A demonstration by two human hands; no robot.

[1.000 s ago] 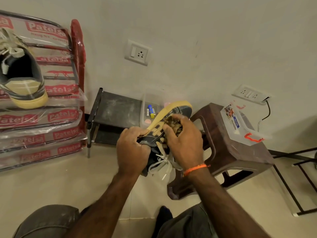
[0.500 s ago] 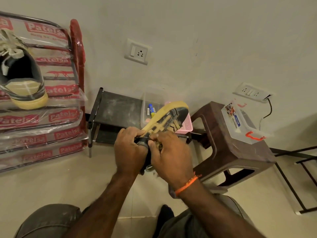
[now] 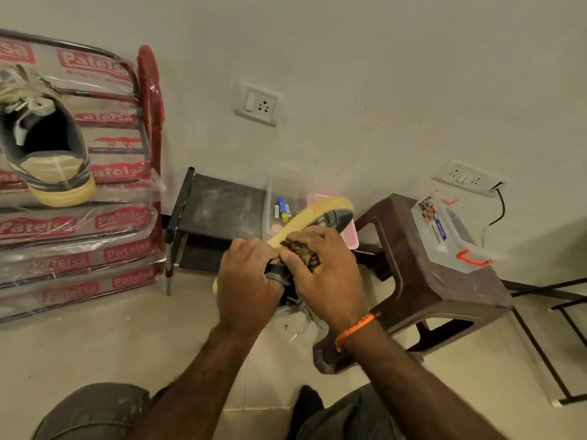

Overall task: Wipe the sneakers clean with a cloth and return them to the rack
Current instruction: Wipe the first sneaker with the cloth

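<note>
On the plastic-wrapped rack (image 3: 104, 173) at far left, one sneaker (image 3: 44, 144) is being kept. Mid-frame, the second sneaker (image 3: 320, 214) is being gripped sole-up by the left hand (image 3: 247, 281), while a crumpled cloth (image 3: 301, 250) is being pressed against it by the curled right hand (image 3: 327, 274).

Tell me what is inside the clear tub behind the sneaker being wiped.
The clear tub holds a few batteries, one of them blue and yellow. The held sneaker covers the tub's lower right part, so anything else in there is hidden.
</note>
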